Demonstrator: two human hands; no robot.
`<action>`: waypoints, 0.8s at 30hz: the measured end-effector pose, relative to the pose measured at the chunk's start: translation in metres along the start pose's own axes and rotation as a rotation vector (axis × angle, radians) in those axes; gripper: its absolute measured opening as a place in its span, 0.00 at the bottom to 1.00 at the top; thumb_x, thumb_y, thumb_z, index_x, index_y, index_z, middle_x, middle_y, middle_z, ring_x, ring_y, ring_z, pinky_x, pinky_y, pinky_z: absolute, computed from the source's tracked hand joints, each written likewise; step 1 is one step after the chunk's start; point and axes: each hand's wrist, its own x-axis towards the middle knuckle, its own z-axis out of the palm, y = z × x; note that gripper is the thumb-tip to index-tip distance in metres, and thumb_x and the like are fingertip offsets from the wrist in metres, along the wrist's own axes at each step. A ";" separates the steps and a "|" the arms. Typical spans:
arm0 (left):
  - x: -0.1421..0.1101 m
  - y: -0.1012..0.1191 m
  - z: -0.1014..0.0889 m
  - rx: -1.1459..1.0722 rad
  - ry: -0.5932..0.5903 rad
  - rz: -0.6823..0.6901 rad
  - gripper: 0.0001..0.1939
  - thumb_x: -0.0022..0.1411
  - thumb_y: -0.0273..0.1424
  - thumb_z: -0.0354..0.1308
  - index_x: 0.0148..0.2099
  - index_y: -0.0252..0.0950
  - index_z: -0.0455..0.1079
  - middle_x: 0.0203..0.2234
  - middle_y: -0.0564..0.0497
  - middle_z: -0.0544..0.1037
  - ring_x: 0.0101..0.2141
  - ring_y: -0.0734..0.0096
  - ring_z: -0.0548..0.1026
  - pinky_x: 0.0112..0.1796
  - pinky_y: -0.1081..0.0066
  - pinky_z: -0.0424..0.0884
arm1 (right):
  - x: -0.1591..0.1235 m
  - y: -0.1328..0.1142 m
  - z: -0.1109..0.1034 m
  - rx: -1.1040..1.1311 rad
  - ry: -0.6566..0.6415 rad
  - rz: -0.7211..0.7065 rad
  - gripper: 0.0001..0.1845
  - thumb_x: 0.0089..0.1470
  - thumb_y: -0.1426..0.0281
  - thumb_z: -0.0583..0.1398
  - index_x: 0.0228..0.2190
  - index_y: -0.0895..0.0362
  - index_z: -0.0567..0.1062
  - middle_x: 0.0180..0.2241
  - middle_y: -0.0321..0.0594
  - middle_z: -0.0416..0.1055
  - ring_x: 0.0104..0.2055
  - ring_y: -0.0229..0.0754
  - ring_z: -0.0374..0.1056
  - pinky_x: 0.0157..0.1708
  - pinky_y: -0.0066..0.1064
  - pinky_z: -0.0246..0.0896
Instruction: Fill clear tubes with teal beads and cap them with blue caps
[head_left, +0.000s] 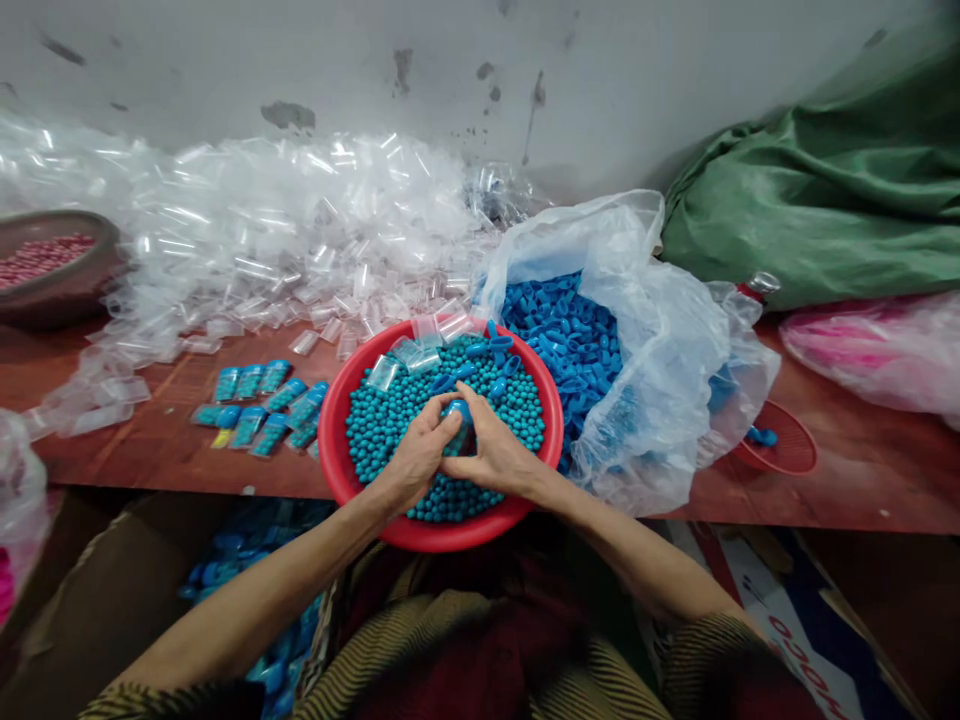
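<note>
Over a red basin (328, 440) of teal beads (375, 420), my two hands meet around a small clear container with a blue cap (456, 408). My left hand (420, 445) closes on its left side, thumb near the cap. From the right, my right hand (495, 450) curls around the same container, and the fingers partly hide its body. On the beads in the basin lie a few empty clear containers (409, 355) and several loose blue caps (499, 345). Left of the basin, several filled, capped containers (271, 432) rest on the red table.
A big heap of clear containers (300, 220) covers the back left. Right of the basin sits an open plastic bag (660, 330) of blue caps (559, 330). Also around are a bowl of pink beads (49, 260), a small red basket (795, 440) and a green sack (817, 200).
</note>
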 end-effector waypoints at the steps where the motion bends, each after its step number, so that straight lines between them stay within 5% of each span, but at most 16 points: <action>1: 0.000 0.001 -0.003 -0.026 -0.037 -0.043 0.21 0.55 0.38 0.59 0.49 0.36 0.63 0.28 0.54 0.73 0.25 0.77 0.71 0.25 0.77 0.67 | 0.001 0.001 -0.006 0.130 -0.085 0.043 0.49 0.44 0.65 0.63 0.61 0.59 0.46 0.54 0.54 0.59 0.45 0.46 0.67 0.39 0.38 0.69; 4: -0.002 0.001 -0.014 -0.084 -0.111 -0.126 0.26 0.56 0.42 0.57 0.54 0.37 0.59 0.25 0.53 0.73 0.19 0.74 0.70 0.16 0.76 0.64 | 0.001 0.005 -0.022 0.457 -0.273 0.206 0.55 0.45 0.66 0.64 0.63 0.51 0.36 0.59 0.53 0.54 0.39 0.41 0.70 0.29 0.31 0.69; 7: -0.003 0.000 -0.020 -0.125 -0.132 -0.118 0.27 0.57 0.42 0.57 0.55 0.36 0.57 0.26 0.51 0.73 0.21 0.71 0.73 0.17 0.74 0.66 | -0.003 0.009 -0.028 0.512 -0.283 0.258 0.58 0.41 0.67 0.66 0.63 0.51 0.37 0.61 0.56 0.48 0.38 0.40 0.70 0.29 0.31 0.69; 14: -0.005 -0.003 -0.013 -0.028 -0.127 -0.076 0.29 0.51 0.38 0.63 0.53 0.39 0.57 0.28 0.55 0.71 0.21 0.76 0.71 0.20 0.77 0.65 | -0.009 0.007 -0.011 -0.051 -0.188 0.032 0.55 0.42 0.60 0.67 0.63 0.57 0.43 0.58 0.55 0.55 0.52 0.53 0.63 0.47 0.45 0.63; 20: -0.010 -0.013 -0.009 0.178 0.049 0.064 0.16 0.54 0.33 0.58 0.44 0.36 0.62 0.30 0.55 0.69 0.29 0.76 0.68 0.31 0.75 0.66 | -0.013 -0.003 0.010 -0.238 -0.071 -0.052 0.41 0.47 0.64 0.62 0.58 0.59 0.53 0.52 0.53 0.61 0.50 0.51 0.65 0.43 0.42 0.66; 24: -0.013 -0.012 -0.016 0.462 0.065 0.164 0.10 0.56 0.31 0.54 0.41 0.36 0.63 0.30 0.55 0.68 0.31 0.74 0.67 0.36 0.73 0.65 | -0.016 -0.012 0.020 -0.330 -0.058 -0.033 0.38 0.47 0.63 0.61 0.56 0.62 0.54 0.48 0.54 0.64 0.44 0.52 0.68 0.37 0.42 0.68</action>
